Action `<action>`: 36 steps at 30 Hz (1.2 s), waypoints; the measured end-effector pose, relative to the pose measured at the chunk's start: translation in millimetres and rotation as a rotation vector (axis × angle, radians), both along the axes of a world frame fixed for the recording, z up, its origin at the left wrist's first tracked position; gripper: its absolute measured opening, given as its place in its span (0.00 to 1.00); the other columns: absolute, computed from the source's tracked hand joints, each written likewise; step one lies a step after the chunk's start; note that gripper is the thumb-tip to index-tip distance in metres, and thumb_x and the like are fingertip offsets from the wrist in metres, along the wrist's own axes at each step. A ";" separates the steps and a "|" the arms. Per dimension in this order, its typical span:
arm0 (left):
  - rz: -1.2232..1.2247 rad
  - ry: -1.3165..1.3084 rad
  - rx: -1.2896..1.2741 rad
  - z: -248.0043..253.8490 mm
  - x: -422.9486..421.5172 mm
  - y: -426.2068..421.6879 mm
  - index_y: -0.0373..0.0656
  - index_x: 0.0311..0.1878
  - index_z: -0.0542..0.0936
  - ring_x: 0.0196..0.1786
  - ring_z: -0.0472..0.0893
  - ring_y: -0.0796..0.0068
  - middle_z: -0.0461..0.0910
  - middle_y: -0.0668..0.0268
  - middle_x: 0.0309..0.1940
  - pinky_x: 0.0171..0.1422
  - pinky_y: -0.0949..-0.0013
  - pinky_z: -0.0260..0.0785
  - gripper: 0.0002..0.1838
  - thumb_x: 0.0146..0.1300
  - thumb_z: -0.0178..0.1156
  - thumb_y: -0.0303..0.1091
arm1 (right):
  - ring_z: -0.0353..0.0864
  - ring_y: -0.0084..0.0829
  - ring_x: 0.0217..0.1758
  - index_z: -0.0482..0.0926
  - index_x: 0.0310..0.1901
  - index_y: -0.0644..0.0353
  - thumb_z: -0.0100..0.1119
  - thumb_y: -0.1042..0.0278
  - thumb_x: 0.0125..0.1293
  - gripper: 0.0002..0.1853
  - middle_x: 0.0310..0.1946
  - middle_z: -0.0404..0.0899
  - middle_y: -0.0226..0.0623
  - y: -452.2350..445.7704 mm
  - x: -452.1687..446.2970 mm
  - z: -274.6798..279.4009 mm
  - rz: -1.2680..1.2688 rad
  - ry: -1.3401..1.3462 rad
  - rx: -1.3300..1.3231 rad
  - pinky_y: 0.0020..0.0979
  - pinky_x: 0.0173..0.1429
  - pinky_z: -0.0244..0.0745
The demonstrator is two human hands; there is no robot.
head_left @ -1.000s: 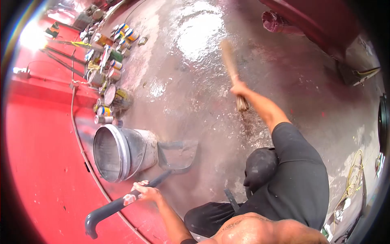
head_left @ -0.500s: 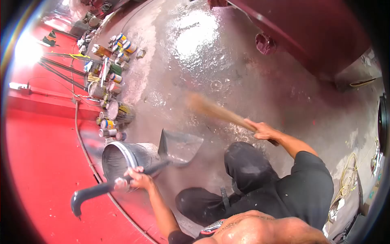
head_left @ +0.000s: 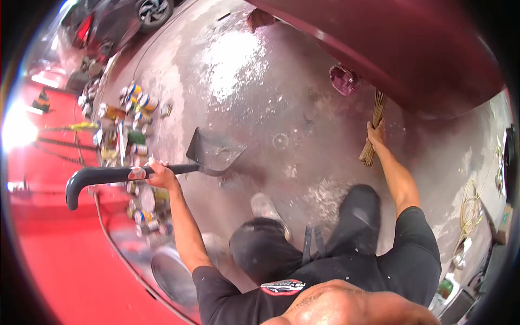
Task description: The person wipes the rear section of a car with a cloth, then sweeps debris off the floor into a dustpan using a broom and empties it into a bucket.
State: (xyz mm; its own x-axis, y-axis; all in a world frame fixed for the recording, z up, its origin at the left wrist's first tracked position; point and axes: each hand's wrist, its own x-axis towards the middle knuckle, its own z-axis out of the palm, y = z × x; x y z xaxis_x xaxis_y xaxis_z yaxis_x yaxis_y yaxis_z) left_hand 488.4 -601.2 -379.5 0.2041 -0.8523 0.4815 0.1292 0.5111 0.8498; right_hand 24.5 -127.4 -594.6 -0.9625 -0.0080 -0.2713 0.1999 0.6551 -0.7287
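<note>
A long-handled black dustpan (head_left: pixel 215 154) is out in front of me on the left, its flat pan near the floor with a little debris in it. My left hand (head_left: pixel 161 174) is closed around its thick handle. On the right, my right hand (head_left: pixel 377 135) grips a stick broom (head_left: pixel 368 155), a bundle of thin stiff sticks. The broom's far end reaches up to the lower edge of a dark red car body (head_left: pixel 401 59), which hides its tip. White dust and flakes (head_left: pixel 330 197) lie on the floor between my hands, close to my knee.
Several paint cans (head_left: pixel 143 103) stand along the red wall (head_left: pixel 49 260) on the left. A bucket (head_left: pixel 176 273) is near my left elbow. Pinkish plastic wrap (head_left: pixel 344 80) hangs under the car body. A coiled yellowish cord (head_left: pixel 470 208) lies to the right. Another car's wheel (head_left: pixel 154 12) is far back.
My left hand has moved the dustpan forward, away from the bucket. My right hand has swung the broom out to the right, towards the red car body. The view has shifted too.
</note>
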 end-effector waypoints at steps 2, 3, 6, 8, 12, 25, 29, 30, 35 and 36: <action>-0.019 -0.092 0.073 -18.0 -14.3 -58.2 0.41 0.34 0.68 0.19 0.68 0.78 0.70 0.67 0.21 0.21 0.72 0.66 0.07 0.62 0.58 0.27 | 0.83 0.37 0.38 0.45 0.78 0.49 0.58 0.55 0.67 0.43 0.61 0.73 0.46 -44.7 -17.4 -18.8 -0.082 -0.095 -0.006 0.33 0.26 0.79; -0.030 -0.060 0.081 -32.3 -21.8 -89.7 0.40 0.37 0.68 0.19 0.69 0.78 0.70 0.67 0.21 0.20 0.72 0.67 0.08 0.62 0.59 0.27 | 0.83 0.37 0.36 0.45 0.78 0.49 0.57 0.57 0.67 0.43 0.58 0.75 0.47 -61.8 -36.1 -66.6 -0.080 -0.143 -0.101 0.35 0.27 0.80; -0.038 -0.107 0.015 -76.7 -41.9 -160.4 0.38 0.49 0.69 0.19 0.70 0.76 0.73 0.65 0.24 0.20 0.71 0.67 0.15 0.61 0.61 0.27 | 0.84 0.38 0.34 0.45 0.78 0.48 0.58 0.60 0.64 0.45 0.50 0.79 0.49 -111.4 -14.1 -148.0 0.011 -0.260 -0.136 0.40 0.30 0.81; 0.132 -0.308 -0.029 -96.8 -65.5 -166.2 0.36 0.39 0.75 0.20 0.72 0.76 0.75 0.65 0.23 0.22 0.71 0.68 0.09 0.61 0.61 0.31 | 0.85 0.48 0.39 0.44 0.78 0.39 0.59 0.59 0.60 0.47 0.49 0.80 0.58 -160.8 59.8 -137.8 0.203 -0.224 0.205 0.43 0.41 0.80; 0.035 -0.312 0.065 -85.5 -95.3 -186.2 0.34 0.22 0.73 0.19 0.73 0.72 0.75 0.64 0.19 0.24 0.68 0.70 0.15 0.60 0.61 0.33 | 0.81 0.58 0.53 0.43 0.78 0.31 0.55 0.58 0.61 0.46 0.50 0.79 0.63 -233.1 168.9 -93.3 0.805 -0.357 0.315 0.48 0.57 0.76; 0.073 -0.352 0.127 -100.4 -87.0 -217.2 0.34 0.24 0.72 0.19 0.72 0.72 0.75 0.64 0.19 0.26 0.63 0.65 0.13 0.61 0.60 0.31 | 0.76 0.58 0.60 0.47 0.78 0.41 0.55 0.67 0.56 0.47 0.59 0.75 0.59 -176.0 83.2 95.6 0.843 -0.198 0.410 0.45 0.64 0.74; 0.145 -0.394 0.179 -89.2 -96.7 -206.7 0.34 0.24 0.73 0.20 0.74 0.73 0.75 0.65 0.18 0.25 0.66 0.69 0.14 0.63 0.61 0.31 | 0.80 0.59 0.56 0.45 0.78 0.39 0.56 0.62 0.59 0.46 0.58 0.76 0.60 -204.8 24.4 6.8 0.430 0.053 0.311 0.47 0.60 0.76; 0.168 -0.399 0.171 -91.0 -97.9 -209.5 0.34 0.24 0.73 0.20 0.74 0.73 0.75 0.65 0.18 0.25 0.66 0.69 0.14 0.63 0.61 0.31 | 0.80 0.59 0.56 0.45 0.78 0.36 0.56 0.60 0.60 0.46 0.57 0.77 0.61 -221.2 -0.5 -46.9 0.397 0.220 0.234 0.47 0.61 0.75; 0.025 -0.230 0.151 -93.7 -102.8 -211.1 0.38 0.27 0.71 0.19 0.71 0.77 0.74 0.66 0.20 0.25 0.72 0.67 0.11 0.66 0.59 0.30 | 0.83 0.59 0.47 0.46 0.77 0.31 0.57 0.61 0.61 0.45 0.49 0.80 0.64 -335.4 -18.3 -121.6 0.723 0.039 0.399 0.49 0.55 0.77; 0.029 -0.192 0.163 -93.8 -105.5 -211.5 0.38 0.27 0.70 0.19 0.71 0.78 0.73 0.66 0.20 0.24 0.72 0.66 0.12 0.66 0.58 0.29 | 0.83 0.59 0.45 0.47 0.77 0.32 0.58 0.61 0.60 0.45 0.46 0.80 0.64 -341.1 -2.8 -117.1 0.843 -0.015 0.348 0.50 0.53 0.77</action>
